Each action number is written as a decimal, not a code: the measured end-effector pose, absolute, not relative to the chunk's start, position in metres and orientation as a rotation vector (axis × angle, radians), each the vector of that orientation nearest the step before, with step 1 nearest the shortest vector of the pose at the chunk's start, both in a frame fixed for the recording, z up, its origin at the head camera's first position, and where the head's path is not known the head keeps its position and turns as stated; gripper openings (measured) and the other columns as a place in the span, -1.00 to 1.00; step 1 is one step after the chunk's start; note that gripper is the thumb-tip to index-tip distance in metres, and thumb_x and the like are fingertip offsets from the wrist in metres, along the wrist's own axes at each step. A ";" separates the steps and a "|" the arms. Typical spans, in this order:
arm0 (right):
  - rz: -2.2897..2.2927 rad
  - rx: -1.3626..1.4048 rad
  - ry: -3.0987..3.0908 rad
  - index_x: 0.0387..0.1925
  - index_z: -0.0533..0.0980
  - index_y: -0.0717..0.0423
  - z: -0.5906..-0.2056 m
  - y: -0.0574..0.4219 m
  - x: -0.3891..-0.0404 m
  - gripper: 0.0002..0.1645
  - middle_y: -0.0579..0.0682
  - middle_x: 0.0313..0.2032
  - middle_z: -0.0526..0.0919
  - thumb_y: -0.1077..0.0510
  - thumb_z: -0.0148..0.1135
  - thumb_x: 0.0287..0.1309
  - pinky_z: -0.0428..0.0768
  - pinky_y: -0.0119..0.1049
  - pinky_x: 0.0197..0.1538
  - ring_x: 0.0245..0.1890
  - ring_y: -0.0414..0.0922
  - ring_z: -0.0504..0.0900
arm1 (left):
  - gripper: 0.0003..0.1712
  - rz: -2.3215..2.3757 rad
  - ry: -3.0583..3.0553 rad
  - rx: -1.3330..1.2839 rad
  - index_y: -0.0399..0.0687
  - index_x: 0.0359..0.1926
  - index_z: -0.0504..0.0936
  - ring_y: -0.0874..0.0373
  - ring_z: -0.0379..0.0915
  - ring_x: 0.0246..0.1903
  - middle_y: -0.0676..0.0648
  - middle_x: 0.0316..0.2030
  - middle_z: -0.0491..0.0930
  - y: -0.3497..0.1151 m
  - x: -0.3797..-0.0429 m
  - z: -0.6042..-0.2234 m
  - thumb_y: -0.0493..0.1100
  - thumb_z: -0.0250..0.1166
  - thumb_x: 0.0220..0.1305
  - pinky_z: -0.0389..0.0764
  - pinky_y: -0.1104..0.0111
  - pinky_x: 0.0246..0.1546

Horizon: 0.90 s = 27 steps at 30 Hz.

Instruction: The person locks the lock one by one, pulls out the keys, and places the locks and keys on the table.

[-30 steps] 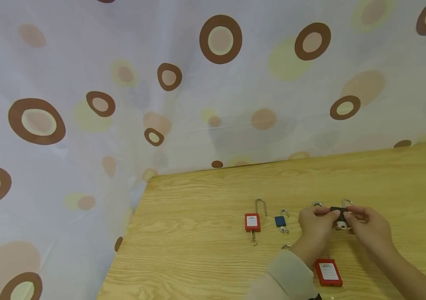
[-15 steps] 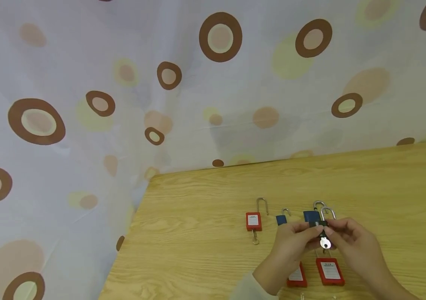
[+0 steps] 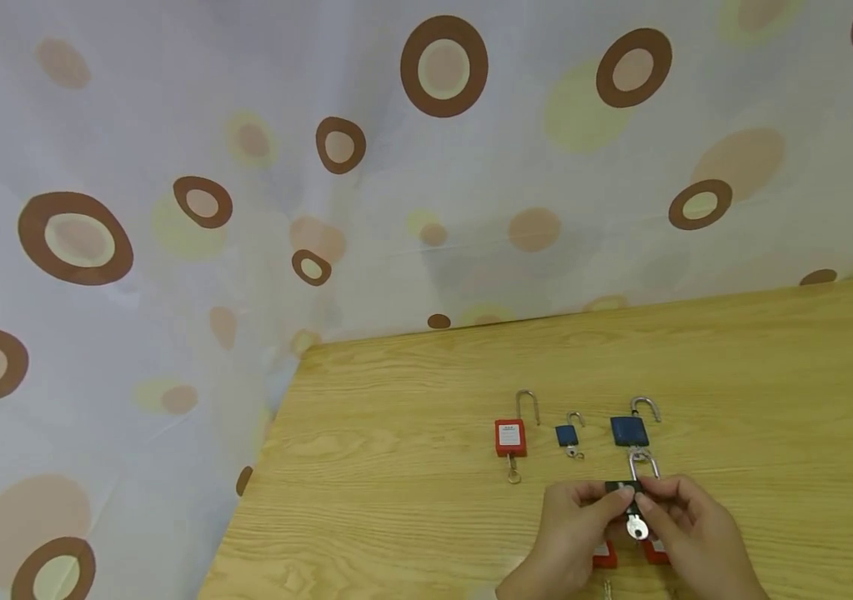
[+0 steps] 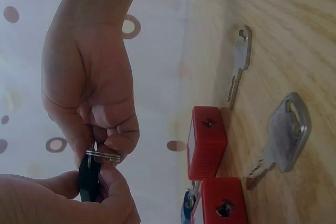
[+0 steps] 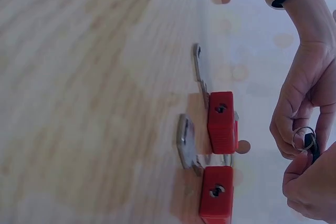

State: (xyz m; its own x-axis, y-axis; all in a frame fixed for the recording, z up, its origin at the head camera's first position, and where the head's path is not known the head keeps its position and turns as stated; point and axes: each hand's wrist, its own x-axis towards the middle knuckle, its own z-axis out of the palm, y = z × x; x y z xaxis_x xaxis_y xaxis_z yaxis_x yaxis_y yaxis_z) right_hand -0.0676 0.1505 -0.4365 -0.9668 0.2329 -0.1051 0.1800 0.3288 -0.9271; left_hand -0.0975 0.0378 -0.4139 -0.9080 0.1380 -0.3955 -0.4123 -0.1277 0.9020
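Note:
Close over the near part of the table, both hands hold a black padlock (image 3: 621, 488) with its silver shackle upward and a silver key (image 3: 636, 527) hanging below. My left hand (image 3: 564, 537) pinches the body from the left, thumb on its face. From the other side, my right hand (image 3: 699, 537) grips it with thumb and curled fingers. A key ring (image 4: 103, 156) shows between the fingers in the left wrist view. Just beyond lies a larger blue padlock (image 3: 629, 432), shackle swung out. Two red padlocks (image 4: 206, 142) sit beneath, partly hidden by the hands in the head view.
Left of the hands lie a red padlock (image 3: 510, 437) with raised shackle and a small blue padlock (image 3: 566, 435). Two loose keys (image 4: 286, 132) lie by the near red padlocks. A dotted curtain (image 3: 366, 200) borders the wooden table (image 3: 396, 467) at back and left.
Both hands have brought the black padlock left and nearer, from beside the larger blue padlock to above the red ones. The blue padlocks now show fully.

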 end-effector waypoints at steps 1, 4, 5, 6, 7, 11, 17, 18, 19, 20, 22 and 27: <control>1.752 -0.392 -2.521 -0.02 0.39 0.40 -0.438 0.150 -0.067 -0.66 0.09 -0.11 0.60 0.22 0.07 0.27 0.55 -0.52 -0.34 -0.32 -0.58 0.46 | -0.89 2.094 1.784 -0.306 -0.38 -0.33 0.66 0.27 0.56 -0.44 -0.07 -0.42 0.64 0.037 -0.097 -0.415 -0.37 0.28 0.11 0.64 0.43 -0.33; 1.744 -0.374 -2.511 -0.09 0.40 0.42 -0.442 0.147 -0.065 -0.73 0.32 0.03 0.52 0.28 0.07 0.26 0.54 -0.58 -0.32 -0.29 -0.65 0.41 | -0.88 2.086 1.779 -0.302 -0.37 -0.32 0.66 0.28 0.56 -0.47 -0.06 -0.42 0.63 0.034 -0.095 -0.417 -0.36 0.28 0.12 0.64 0.44 -0.35; 1.737 -0.367 -2.512 -0.11 0.40 0.42 -0.441 0.146 -0.065 -0.76 0.34 0.05 0.49 0.29 0.06 0.25 0.53 -0.59 -0.31 -0.29 -0.66 0.40 | -0.88 2.076 1.787 -0.305 -0.37 -0.32 0.66 0.29 0.55 -0.48 -0.05 -0.43 0.62 0.033 -0.095 -0.418 -0.35 0.28 0.12 0.63 0.44 -0.35; 1.725 -0.357 -2.516 -0.13 0.41 0.41 -0.441 0.146 -0.064 -0.77 0.35 0.07 0.48 0.29 0.07 0.25 0.53 -0.60 -0.31 -0.29 -0.66 0.40 | -0.88 2.065 1.797 -0.306 -0.36 -0.32 0.67 0.30 0.54 -0.49 -0.04 -0.43 0.62 0.033 -0.094 -0.418 -0.35 0.29 0.12 0.63 0.45 -0.36; 1.708 -0.337 -2.530 -0.14 0.42 0.40 -0.439 0.146 -0.064 -0.78 0.35 0.06 0.49 0.29 0.07 0.25 0.53 -0.61 -0.30 -0.29 -0.67 0.39 | -0.88 2.055 1.807 -0.308 -0.35 -0.32 0.67 0.30 0.53 -0.50 -0.04 -0.42 0.61 0.032 -0.094 -0.418 -0.34 0.29 0.12 0.63 0.45 -0.35; 1.551 -0.265 -2.652 -0.16 0.45 0.31 -0.426 0.151 -0.065 -0.77 0.19 -0.24 0.62 0.18 0.05 0.30 0.51 -0.51 -0.46 -0.47 -0.52 0.45 | -0.88 2.031 1.839 -0.302 -0.31 -0.31 0.68 0.30 0.52 -0.51 -0.04 -0.42 0.64 0.030 -0.093 -0.416 -0.31 0.30 0.12 0.63 0.44 -0.35; 1.297 -0.138 -2.817 -0.45 0.41 0.15 -0.403 0.162 -0.080 -0.66 -0.11 -0.68 0.34 -0.03 0.04 0.30 0.25 -0.44 -0.66 -0.74 -0.29 0.22 | -0.88 1.999 1.896 -0.137 -0.30 -0.30 0.66 0.23 0.59 -0.43 -0.06 -0.39 0.67 0.028 -0.087 -0.409 -0.33 0.30 0.10 0.65 0.37 -0.30; 1.284 -0.109 -2.827 -0.49 0.40 0.13 -0.402 0.164 -0.083 -0.65 -0.12 -0.70 0.31 -0.03 0.06 0.29 0.24 -0.45 -0.67 -0.75 -0.29 0.21 | -0.88 1.988 1.903 -0.114 -0.31 -0.30 0.66 0.21 0.61 -0.40 -0.07 -0.38 0.68 0.028 -0.086 -0.409 -0.34 0.30 0.10 0.65 0.37 -0.29; 1.282 -0.080 -2.832 -0.52 0.39 0.13 -0.401 0.165 -0.085 -0.65 -0.13 -0.72 0.30 -0.02 0.07 0.28 0.23 -0.45 -0.68 -0.76 -0.30 0.20 | -0.88 1.968 1.918 -0.098 -0.30 -0.30 0.67 0.21 0.62 -0.39 -0.06 -0.38 0.68 0.028 -0.085 -0.408 -0.34 0.30 0.10 0.65 0.38 -0.29; 1.289 -0.057 -2.839 -0.52 0.40 0.13 -0.401 0.166 -0.087 -0.66 -0.14 -0.72 0.27 0.00 0.08 0.27 0.23 -0.46 -0.68 -0.77 -0.30 0.19 | -0.87 1.948 1.939 -0.078 -0.30 -0.29 0.67 0.21 0.62 -0.36 -0.06 -0.38 0.68 0.029 -0.084 -0.408 -0.34 0.30 0.11 0.65 0.39 -0.29; 1.309 0.001 -2.822 -0.51 0.43 0.13 -0.402 0.167 -0.089 -0.72 -0.16 -0.73 0.26 0.05 0.10 0.26 0.24 -0.46 -0.69 -0.76 -0.32 0.19 | -0.87 1.917 1.976 -0.061 -0.29 -0.29 0.68 0.23 0.62 -0.36 -0.07 -0.38 0.70 0.029 -0.082 -0.408 -0.34 0.29 0.11 0.64 0.43 -0.32; 1.416 0.062 -2.727 -0.40 0.49 0.17 -0.407 0.167 -0.090 -0.81 -0.18 -0.69 0.32 0.13 0.11 0.25 0.28 -0.43 -0.66 -0.72 -0.32 0.24 | -0.89 1.918 2.008 -0.086 -0.25 -0.33 0.69 0.29 0.57 -0.42 -0.08 -0.41 0.70 0.028 -0.081 -0.411 -0.29 0.31 0.11 0.54 0.55 -0.43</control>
